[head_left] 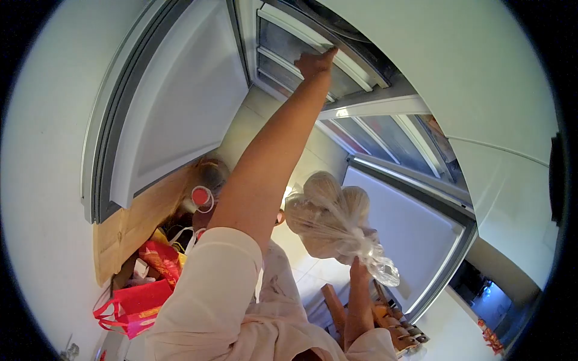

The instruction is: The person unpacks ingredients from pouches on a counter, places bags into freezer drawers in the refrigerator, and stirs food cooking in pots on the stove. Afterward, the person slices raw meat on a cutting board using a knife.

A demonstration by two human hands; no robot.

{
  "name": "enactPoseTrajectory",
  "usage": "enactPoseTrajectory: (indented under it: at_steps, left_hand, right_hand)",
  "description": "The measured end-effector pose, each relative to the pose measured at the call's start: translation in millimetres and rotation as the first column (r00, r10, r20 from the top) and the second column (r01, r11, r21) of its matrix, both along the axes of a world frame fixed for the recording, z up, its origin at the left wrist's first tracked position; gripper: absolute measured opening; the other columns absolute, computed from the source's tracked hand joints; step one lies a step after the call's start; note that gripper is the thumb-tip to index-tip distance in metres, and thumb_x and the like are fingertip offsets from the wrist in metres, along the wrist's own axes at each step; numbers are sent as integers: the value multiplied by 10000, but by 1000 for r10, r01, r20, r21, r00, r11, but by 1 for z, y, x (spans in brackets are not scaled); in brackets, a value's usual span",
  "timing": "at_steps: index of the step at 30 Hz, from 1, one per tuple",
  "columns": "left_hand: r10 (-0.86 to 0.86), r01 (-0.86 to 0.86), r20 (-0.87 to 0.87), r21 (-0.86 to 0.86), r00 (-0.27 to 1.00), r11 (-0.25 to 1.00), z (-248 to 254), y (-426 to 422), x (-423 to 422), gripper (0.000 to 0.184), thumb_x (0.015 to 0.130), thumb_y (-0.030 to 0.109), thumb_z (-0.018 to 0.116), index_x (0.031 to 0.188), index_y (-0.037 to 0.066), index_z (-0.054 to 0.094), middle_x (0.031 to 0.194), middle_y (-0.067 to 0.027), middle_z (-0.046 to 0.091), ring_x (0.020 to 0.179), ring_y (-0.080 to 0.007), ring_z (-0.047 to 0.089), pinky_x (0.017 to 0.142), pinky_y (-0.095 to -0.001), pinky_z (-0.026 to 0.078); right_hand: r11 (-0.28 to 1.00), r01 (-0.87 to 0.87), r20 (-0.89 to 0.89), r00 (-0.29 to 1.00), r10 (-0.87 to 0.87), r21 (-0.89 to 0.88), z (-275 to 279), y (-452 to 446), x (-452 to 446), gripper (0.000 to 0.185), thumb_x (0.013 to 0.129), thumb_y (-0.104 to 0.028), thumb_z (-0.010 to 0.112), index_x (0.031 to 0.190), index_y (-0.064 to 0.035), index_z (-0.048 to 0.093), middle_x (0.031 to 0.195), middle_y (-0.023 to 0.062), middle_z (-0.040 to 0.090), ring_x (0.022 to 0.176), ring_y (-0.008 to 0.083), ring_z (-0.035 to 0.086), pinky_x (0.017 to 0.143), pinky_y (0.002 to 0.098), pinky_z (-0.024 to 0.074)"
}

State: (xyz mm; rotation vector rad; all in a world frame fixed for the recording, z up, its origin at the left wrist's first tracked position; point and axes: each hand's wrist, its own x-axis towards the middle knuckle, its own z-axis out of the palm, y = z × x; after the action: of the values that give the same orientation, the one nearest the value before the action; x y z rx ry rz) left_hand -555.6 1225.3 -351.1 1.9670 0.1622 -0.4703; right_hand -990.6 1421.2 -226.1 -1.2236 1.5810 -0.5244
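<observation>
In the head view, my left hand (316,62) reaches up to a fridge-freezer drawer (352,73). Its fingers bend over the white handle strip, and their tips are partly hidden. Lower down, my right hand (359,269) grips the gathered neck of a clear plastic bag (328,219). Several round, pale brownish lumps fill the bag; their kind is not clear through the plastic. The bag hangs in front of an open fridge door (415,228).
Another open fridge door (180,96) stands at the left. More drawers (385,138) show at the right. On the floor side are a wooden board (132,225), red bags (141,304) and a red-capped container (201,195). Wooden pieces (391,319) lie near my right arm.
</observation>
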Motion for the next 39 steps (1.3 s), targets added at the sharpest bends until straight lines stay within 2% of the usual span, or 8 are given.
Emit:
enactPoseTrajectory:
  at_steps: [3, 11, 15, 18, 24, 27, 30, 39]
  left_hand:
    - [-234, 198, 313, 144, 920, 970, -3, 5, 5, 533, 610, 485, 700, 746, -28, 653, 819, -223, 657, 863, -378, 604, 800, -401, 469]
    - [-170, 118, 417, 148, 893, 982, -22, 63, -26, 367, 603, 347, 684, 629, -16, 636, 679, -214, 629, 619, -362, 595, 650, -411, 468]
    - [6, 5, 35, -287, 999, 958, -15, 88, -38, 331, 577, 284, 722, 590, -14, 578, 599, -171, 594, 557, -304, 571, 550, -387, 454]
    - [-68, 82, 59, -282, 996, 956, -17, 87, -39, 197, 733, 162, 649, 703, -14, 565, 673, -82, 565, 580, -174, 582, 447, -291, 524]
    - [-32, -114, -266, -518, 964, 848, 27, 97, -41, 257, 695, 195, 722, 716, 26, 528, 623, -52, 549, 561, -151, 562, 445, -281, 484]
    - [-148, -56, -354, -507, 924, 860, 9, 87, -23, 346, 693, 205, 733, 857, 2, 506, 796, -111, 574, 672, -199, 591, 487, -306, 552]
    - [-108, -240, -500, -580, 859, 778, 7, 73, -23, 427, 698, 194, 734, 955, -16, 465, 1001, -178, 536, 815, -261, 594, 513, -332, 582]
    - [-287, -94, -488, -618, 824, 780, 0, 68, -23, 470, 770, 216, 650, 1185, 105, 460, 1124, -148, 520, 1020, -414, 538, 674, -549, 562]
  right_hand:
    - [1000, 22, 16, 1000, -22, 7, 7, -1, -1, 384, 895, -268, 566, 1189, -40, 471, 1097, 140, 572, 953, 260, 578, 785, 390, 498]
    - [995, 103, 75, 992, -103, 1, 35, -13, -4, 392, 895, -259, 569, 1203, -42, 461, 1110, 140, 567, 965, 262, 577, 792, 393, 500]
    - [981, 189, 155, 971, -181, -44, 62, -35, 6, 397, 895, -255, 571, 1209, -43, 456, 1117, 140, 565, 971, 264, 576, 796, 395, 501]
    - [969, 238, 214, 952, -219, -69, 80, -51, 20, 400, 895, -252, 572, 1214, -44, 452, 1122, 140, 563, 975, 265, 575, 798, 396, 501]
    - [963, 262, 265, 935, -236, -67, 88, -62, 34, 407, 895, -246, 574, 1225, -46, 444, 1132, 140, 559, 984, 267, 574, 803, 398, 503]
    - [966, 254, 265, 935, -236, -38, 82, -56, 36, 411, 895, -243, 575, 1230, -47, 440, 1137, 140, 557, 989, 268, 574, 806, 399, 504]
    - [967, 256, 259, 935, -242, -20, 81, -50, 34, 415, 895, -240, 577, 1235, -48, 436, 1142, 140, 555, 993, 269, 573, 808, 400, 504]
    - [967, 253, 251, 935, -252, 26, 81, -40, 31, 428, 895, -231, 580, 1250, -50, 424, 1157, 140, 549, 1007, 272, 571, 816, 404, 507]
